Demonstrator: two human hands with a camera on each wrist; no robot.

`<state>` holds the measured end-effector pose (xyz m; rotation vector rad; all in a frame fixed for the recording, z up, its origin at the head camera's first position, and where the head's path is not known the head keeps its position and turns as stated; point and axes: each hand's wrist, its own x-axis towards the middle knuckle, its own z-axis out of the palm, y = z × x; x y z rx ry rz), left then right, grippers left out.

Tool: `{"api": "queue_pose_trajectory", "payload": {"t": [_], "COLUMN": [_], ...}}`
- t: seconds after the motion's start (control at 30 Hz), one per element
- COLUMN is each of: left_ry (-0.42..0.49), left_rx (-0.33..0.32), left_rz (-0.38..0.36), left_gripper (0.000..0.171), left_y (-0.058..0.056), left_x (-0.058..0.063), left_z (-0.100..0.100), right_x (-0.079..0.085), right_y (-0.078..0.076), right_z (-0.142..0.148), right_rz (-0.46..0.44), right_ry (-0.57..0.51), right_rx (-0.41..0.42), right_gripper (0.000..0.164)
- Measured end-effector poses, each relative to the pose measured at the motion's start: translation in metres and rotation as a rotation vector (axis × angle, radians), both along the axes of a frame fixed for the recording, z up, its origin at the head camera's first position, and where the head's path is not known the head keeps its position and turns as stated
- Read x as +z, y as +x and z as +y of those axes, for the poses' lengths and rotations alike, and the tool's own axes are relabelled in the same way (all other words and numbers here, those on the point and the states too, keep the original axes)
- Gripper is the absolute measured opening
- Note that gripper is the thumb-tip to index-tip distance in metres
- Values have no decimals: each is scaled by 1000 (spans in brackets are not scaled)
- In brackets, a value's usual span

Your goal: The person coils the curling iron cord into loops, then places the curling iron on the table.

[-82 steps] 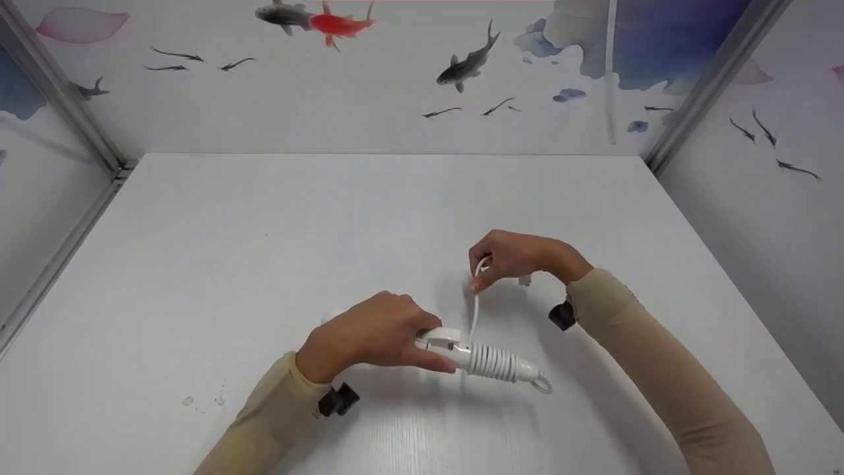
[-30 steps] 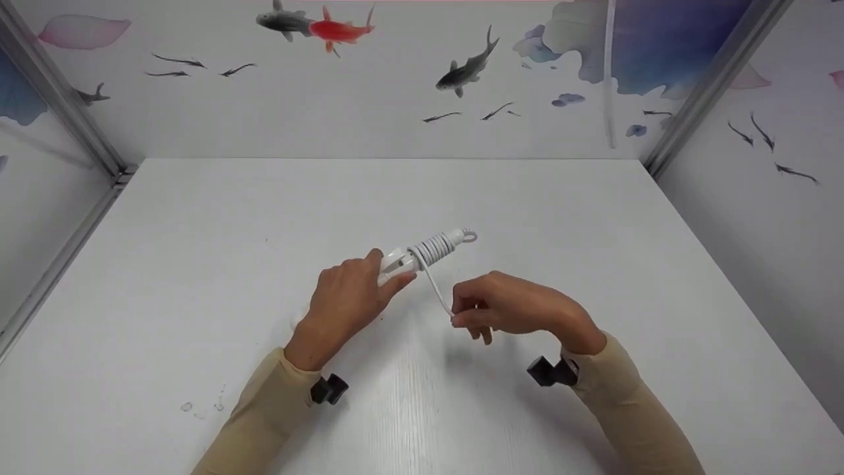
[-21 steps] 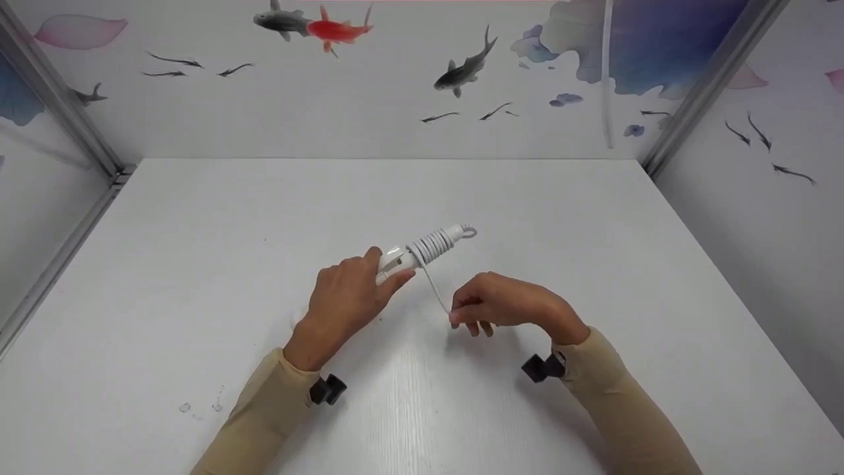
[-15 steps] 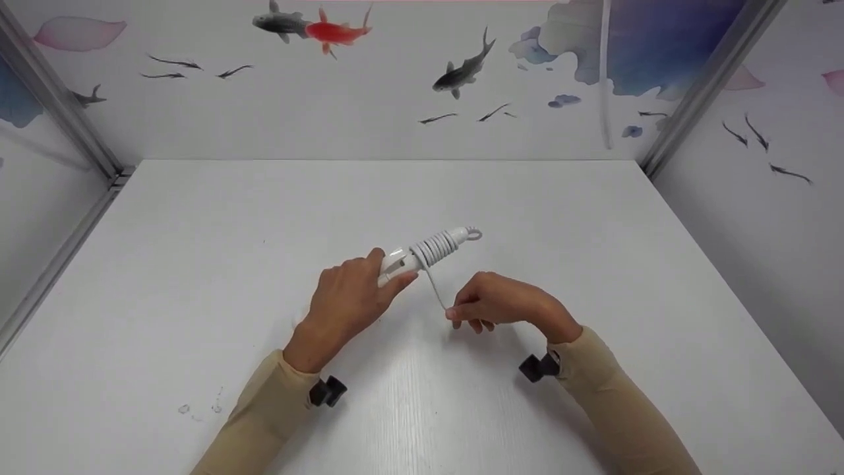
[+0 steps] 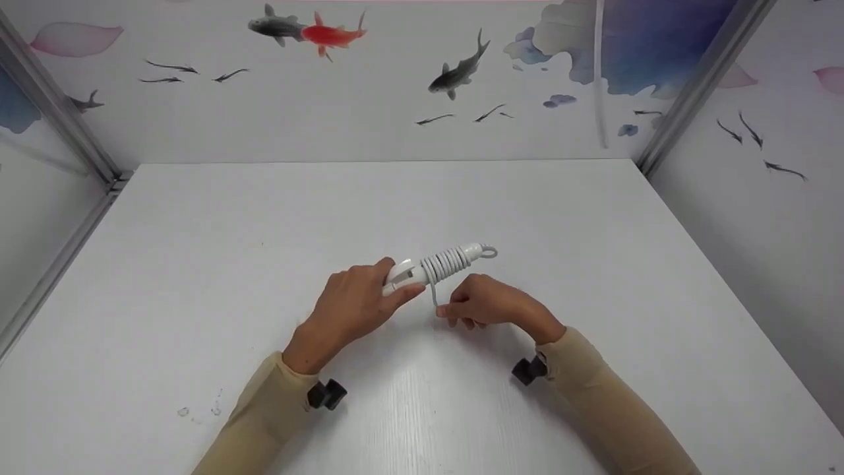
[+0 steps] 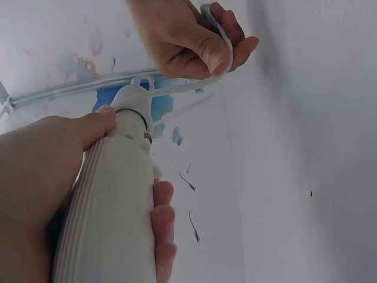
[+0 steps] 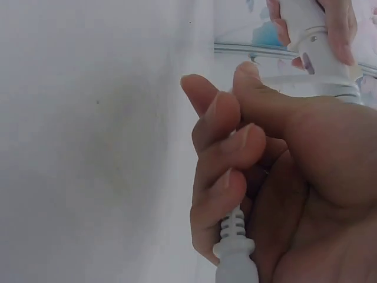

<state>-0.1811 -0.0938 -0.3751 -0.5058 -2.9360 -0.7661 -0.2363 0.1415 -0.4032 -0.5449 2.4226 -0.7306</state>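
My left hand [image 5: 353, 303] grips a white curling iron [image 5: 409, 277], with the thumb along its side and the fingers wrapped round it. The cord [image 5: 446, 265] is coiled in several turns round its far end, and a small cord loop sticks out from the tip. My right hand [image 5: 484, 302] pinches the cord's free length between thumb and forefinger, just to the right of the coils. In the right wrist view, the other fingers curl loosely, and a white plug [image 7: 235, 259] hangs from the cord below the palm. The left palm hides the iron's near end.
A white tabletop [image 5: 264, 211] lies under both hands, with small marks at the left front. White panels [image 5: 369, 119] with painted fish close the back and sides. Both sleeves carry a black wrist camera, on the left [image 5: 327, 394] and the right.
Since the earliest frame the curling iron has turned so its coiled end points back and right. The right hand has come round below the coils and lately moved left, shortening the stretch of cord between.
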Motion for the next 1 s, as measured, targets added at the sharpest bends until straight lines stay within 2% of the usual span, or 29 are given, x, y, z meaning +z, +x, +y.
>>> {"api": "queue_pose_trajectory", "payload": {"t": [0.07,0.2,0.23,0.33,0.4,0.47,0.57,0.83,1.0], "left_ry": [4,9,11,5,-21,-49,-102,-173,-166], "left_rx": [-43,-134,-154,-213,-265,-313,-365,-383,-342], "left_rz": [-17,-50,-55,-62,-55,-56,-66,-89,-79], "left_gripper": [44,42,41,41,42,42,44,47,46], "left_y": [0,0,-1,0,1,2,3,3,3], "left_x": [0,-1,-1,-1,-1,-1,-3,-10,-11], "left_z": [0,1,1,0,0,0,1,6,8], "right_x": [0,0,0,-1,-2,-3,-2,14,27], "right_y": [-2,-8,-10,-17,-21,-24,-24,-11,1], "right_z": [2,8,10,17,21,24,25,17,9], "right_rz": [-11,-42,-31,62,101,106,60,106,179], "right_ry": [-20,-103,-141,-253,-298,-297,-251,-226,-217], "right_rx": [-46,-62,-46,71,102,109,34,-59,-114], "right_gripper": [29,20,17,8,8,9,13,12,11]}}
